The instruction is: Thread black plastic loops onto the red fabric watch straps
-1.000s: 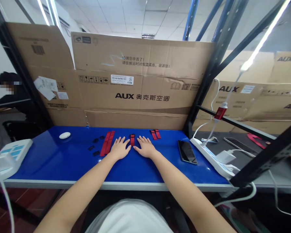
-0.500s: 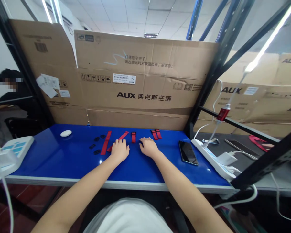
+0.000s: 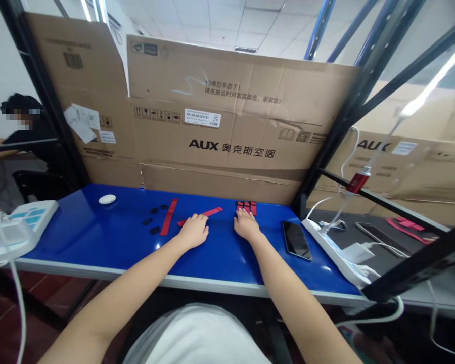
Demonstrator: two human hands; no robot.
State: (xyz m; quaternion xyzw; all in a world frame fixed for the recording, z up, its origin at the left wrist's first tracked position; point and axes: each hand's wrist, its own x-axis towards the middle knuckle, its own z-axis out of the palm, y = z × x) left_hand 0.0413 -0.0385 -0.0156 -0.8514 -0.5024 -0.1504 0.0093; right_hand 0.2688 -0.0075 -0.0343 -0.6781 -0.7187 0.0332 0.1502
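Touching 1 of 2 straps [image 3: 214, 211]: LH [image 3: 194, 231]; RH [image 3: 246, 225] at 3 buckled straps [image 3: 254, 208]; grips unclear.

I'm looking in on a workshop-like room: dark metal rack posts [image 3: 331, 144] rise at both ends of the blue tabletop [image 3: 114, 245], an opened-out AUX carton [image 3: 167, 151] walls off its back, a power strip [image 3: 335, 255] runs along its right edge, and there, beyond its left end, sits another person [image 3: 34, 134]; ceiling panels [image 3: 197, 17] overhead.
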